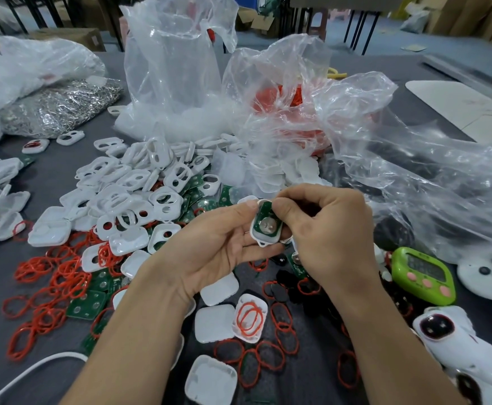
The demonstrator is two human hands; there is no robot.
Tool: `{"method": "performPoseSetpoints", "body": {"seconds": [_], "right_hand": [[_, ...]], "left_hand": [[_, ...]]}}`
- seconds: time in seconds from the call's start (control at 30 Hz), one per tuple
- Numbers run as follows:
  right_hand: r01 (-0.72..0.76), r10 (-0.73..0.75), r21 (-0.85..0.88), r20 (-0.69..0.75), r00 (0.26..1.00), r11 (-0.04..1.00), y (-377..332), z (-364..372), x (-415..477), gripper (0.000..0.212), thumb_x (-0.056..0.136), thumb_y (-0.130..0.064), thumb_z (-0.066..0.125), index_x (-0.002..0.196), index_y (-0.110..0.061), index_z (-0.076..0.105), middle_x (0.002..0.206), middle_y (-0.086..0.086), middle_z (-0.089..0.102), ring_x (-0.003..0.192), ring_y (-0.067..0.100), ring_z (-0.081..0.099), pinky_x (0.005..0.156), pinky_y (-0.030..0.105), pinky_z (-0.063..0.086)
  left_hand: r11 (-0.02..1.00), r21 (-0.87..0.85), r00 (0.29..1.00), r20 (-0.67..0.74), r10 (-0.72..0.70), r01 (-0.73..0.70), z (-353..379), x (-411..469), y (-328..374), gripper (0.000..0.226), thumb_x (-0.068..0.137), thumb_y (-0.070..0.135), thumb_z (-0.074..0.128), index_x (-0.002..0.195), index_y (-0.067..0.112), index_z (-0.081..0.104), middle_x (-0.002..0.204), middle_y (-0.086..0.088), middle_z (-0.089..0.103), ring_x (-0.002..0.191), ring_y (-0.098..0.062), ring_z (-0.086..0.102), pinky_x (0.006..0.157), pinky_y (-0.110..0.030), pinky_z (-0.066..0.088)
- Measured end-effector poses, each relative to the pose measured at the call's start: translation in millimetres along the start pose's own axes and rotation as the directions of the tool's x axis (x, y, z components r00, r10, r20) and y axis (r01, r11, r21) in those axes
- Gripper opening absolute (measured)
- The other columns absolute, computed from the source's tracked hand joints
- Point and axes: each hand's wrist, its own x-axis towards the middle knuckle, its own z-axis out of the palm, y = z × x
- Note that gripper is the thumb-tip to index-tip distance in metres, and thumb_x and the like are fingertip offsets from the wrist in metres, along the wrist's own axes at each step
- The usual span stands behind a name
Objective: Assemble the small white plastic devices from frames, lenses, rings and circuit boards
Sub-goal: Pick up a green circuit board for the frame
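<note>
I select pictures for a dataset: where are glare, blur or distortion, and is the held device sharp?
Head view: soft even light, faint shadows; glare streaks on the clear plastic bags; the device between left hand and right hand is fairly sharp; wide-angle stretching and softness grow toward the corners.

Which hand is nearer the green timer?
Right. The right hand is up-left of the green timer; the left hand is farther left, past the right hand. Both hold the white device.
</note>
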Motion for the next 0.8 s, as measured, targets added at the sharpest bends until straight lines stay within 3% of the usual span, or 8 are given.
{"method": "performPoseSetpoints", "body": {"seconds": [0.3,0.43,0.57,0.7,0.8], "right_hand": [[0.04,-0.039,-0.004,0.052,0.998,0.999,1.5,-3.3,1.9,0.013,0.087,-0.017,0.081,0.083,-0.029,0.08,0.075,-0.02,0.074,0.067,0.008,0.071,0.062,0.027,0.058],[0.058,-0.057,-0.019,0.057,0.997,0.998,1.4,-3.8,1.8,0.013,0.087,-0.017,0.082,0.083,-0.029,0.08,0.077,-0.02,0.074,0.068,0.008,0.07,0.063,0.028,0.057],[0.099,-0.096,-0.047,0.057,0.994,0.994,1.3,-3.9,0.9,0.01,0.086,-0.017,0.082,0.085,-0.026,0.081,0.077,-0.02,0.073,0.07,0.006,0.069,0.062,0.023,0.055],[0.163,-0.157,-0.107,0.055,0.986,0.981,-0.1,-3.3,-0.5,0.013,0.084,-0.013,0.083,0.083,-0.026,0.081,0.071,-0.025,0.066,0.07,0.0,0.063,0.061,0.007,0.042],[0.184,-0.178,-0.134,0.054,0.983,0.974,-0.3,-3.7,-1.1,0.012,0.084,-0.014,0.083,0.083,-0.026,0.081,0.07,-0.025,0.065,0.071,-0.003,0.062,0.062,0.004,0.041]], "left_hand": [[1.0,-0.007,1.0,-0.004,-0.005,0.005,0.9,-0.8,0.7,0.032,0.095,0.024,0.058,0.111,0.005,0.078,0.115,-0.021,0.072,0.098,-0.026,0.076,0.076,-0.034,0.063],[1.0,-0.007,1.0,0.005,-0.006,0.006,1.1,-1.1,1.0,0.032,0.095,0.023,0.057,0.111,0.005,0.078,0.113,-0.021,0.073,0.097,-0.026,0.076,0.075,-0.035,0.063],[1.0,-0.007,1.0,-0.004,-0.009,0.009,1.6,-1.4,0.4,0.034,0.096,0.023,0.055,0.114,0.002,0.076,0.114,-0.023,0.073,0.097,-0.027,0.076,0.074,-0.035,0.063],[1.0,0.002,1.0,-0.019,-0.004,0.004,2.4,-2.0,0.1,0.035,0.095,0.022,0.055,0.114,0.0,0.074,0.116,-0.024,0.072,0.098,-0.029,0.076,0.075,-0.037,0.064],[1.0,0.01,1.0,-0.028,0.0,0.0,3.3,-2.4,-0.1,0.033,0.093,0.022,0.056,0.109,0.003,0.078,0.114,-0.022,0.074,0.097,-0.027,0.077,0.075,-0.037,0.064]]}}
